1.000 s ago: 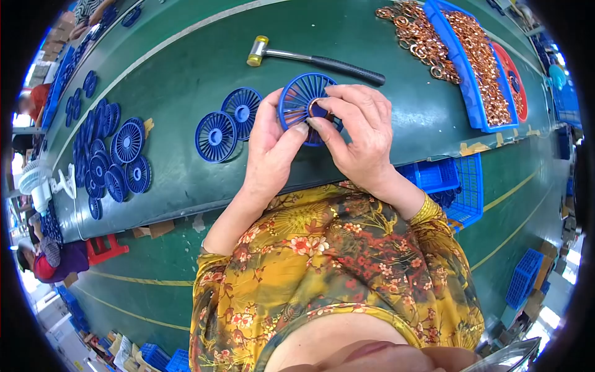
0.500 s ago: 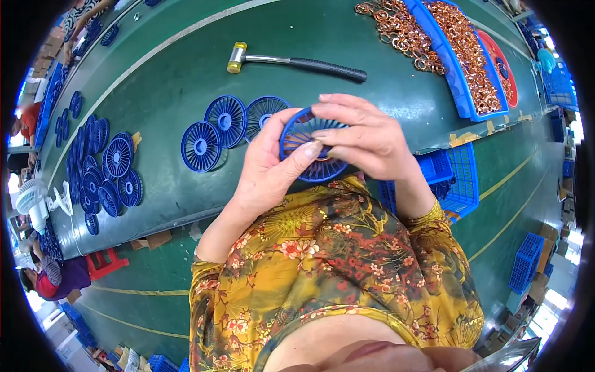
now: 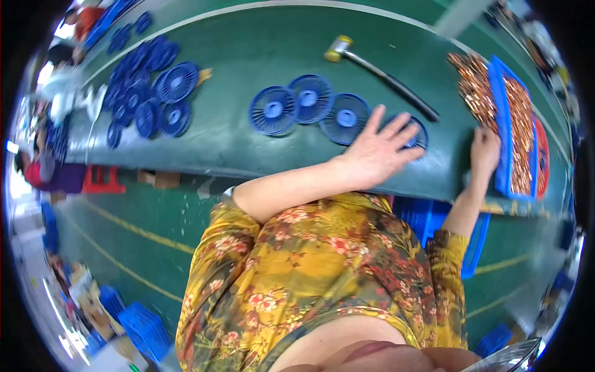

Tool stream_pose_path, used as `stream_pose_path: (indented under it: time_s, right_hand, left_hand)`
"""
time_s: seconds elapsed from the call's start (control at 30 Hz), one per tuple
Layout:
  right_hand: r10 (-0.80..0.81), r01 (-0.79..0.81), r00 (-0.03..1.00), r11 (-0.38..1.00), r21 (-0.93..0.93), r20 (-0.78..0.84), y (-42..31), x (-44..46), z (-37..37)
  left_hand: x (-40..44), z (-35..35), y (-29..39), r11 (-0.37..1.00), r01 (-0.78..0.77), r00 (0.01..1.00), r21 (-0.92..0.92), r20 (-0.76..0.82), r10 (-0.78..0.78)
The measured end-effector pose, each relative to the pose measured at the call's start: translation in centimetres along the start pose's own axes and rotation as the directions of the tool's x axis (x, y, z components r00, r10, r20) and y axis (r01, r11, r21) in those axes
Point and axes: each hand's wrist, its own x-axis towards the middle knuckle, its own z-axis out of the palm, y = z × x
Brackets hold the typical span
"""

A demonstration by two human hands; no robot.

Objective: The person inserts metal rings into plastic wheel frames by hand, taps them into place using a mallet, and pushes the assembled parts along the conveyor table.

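Note:
My left hand [image 3: 379, 150] is open, its fingers spread over a blue spoked plastic wheel [image 3: 416, 137] that lies on the green table and is partly covered by the fingers. Beside it lie three more blue wheels [image 3: 346, 116], flat and close together. Farther right, my right hand [image 3: 485, 150] has its fingers curled together at the near end of a loose pile of copper-coloured rings [image 3: 476, 90]. Whatever sits in those fingertips is hidden. A blue tray [image 3: 503, 133] full of the same rings [image 3: 519, 124] stands just right of that hand.
A mallet with yellow faces [image 3: 384, 74] lies behind the wheels. Many blue wheels [image 3: 145, 93] are heaped at the table's left. A red round container [image 3: 542, 158] sits beyond the tray. Under the table edge stand blue crates [image 3: 414, 214]. People are at the far left.
My hands have parted. The wheel they held between them now lies on the table under my left hand, and my right hand has moved right to the rings. The view has turned.

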Motion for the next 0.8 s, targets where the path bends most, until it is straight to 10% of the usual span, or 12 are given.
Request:
stream_pose_path:
  time_s: [0.17, 0.37, 0.47, 0.57, 0.8]
  right_hand:
    - [0.049, -0.116, 0.983, 0.911, 0.396, 0.177, -1.5, -1.2, -1.8]
    - [0.116, -0.132, 0.984, 0.984, 0.117, 0.134, -2.6, -1.2, -1.7]
    - [-0.039, 0.042, 0.995, 0.999, 0.032, -0.094, -1.7, -1.3, -0.6]
    - [0.005, -0.009, 0.998, 0.998, 0.07, 0.068, -3.5, -2.0, -1.6]
    - [-0.102, 0.121, 0.992, 0.933, 0.339, -0.072, -7.8, -4.0, -4.2]
  left_hand:
    - [-0.8, -4.8, -1.1, 0.991, 0.081, 0.977, -0.11, -0.188, -0.1]
    - [-7.6, -12.1, -11.1, 0.834, 0.514, 0.718, 0.202, -0.634, -0.289]
    - [-13.6, -14.7, -16.7, 0.345, 0.903, 0.414, 0.255, -0.725, -0.55]
    - [-16.6, -16.0, -20.1, -0.026, 0.985, 0.104, 0.171, -0.706, -0.701]
    - [-15.0, -15.1, -17.7, 0.17, 0.962, 0.272, 0.214, -0.702, -0.658]
